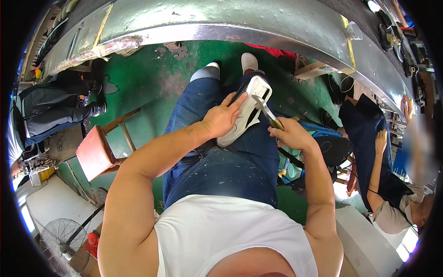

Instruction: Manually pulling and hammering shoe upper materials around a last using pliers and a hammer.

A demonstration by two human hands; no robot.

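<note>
Shoe (248, 113), white w/ black stripes, in the head view: lies lengthwise over the person's thighs, tilted, toe end unclear. L hand (221, 119) is clamped on its L side; R hand (293, 134) grips a metal hand tool (269, 114), prob. a hammer, its head over the shoe's upper face; can't tell if touching. Hands apart from each other.

Risks, my read: L fingers sit v. near the tool head, so a stray blow could catch them. Lap = soft, uneven support; shoe could roll or slip if L grip loosens. Hard metal edge might scuff or dent the pale upper, esp. if it lands off-angle.

Mat'ls: upper looks smooth, leather-like; tool shiny, curved at the head. Lap cloth (226, 171) dark blue w/ pale specks. Surface (300, 37) ahead: glossy sheet metal, dented, bent by the lens. Floor (152, 83): green paint, worn in patches.
</note>
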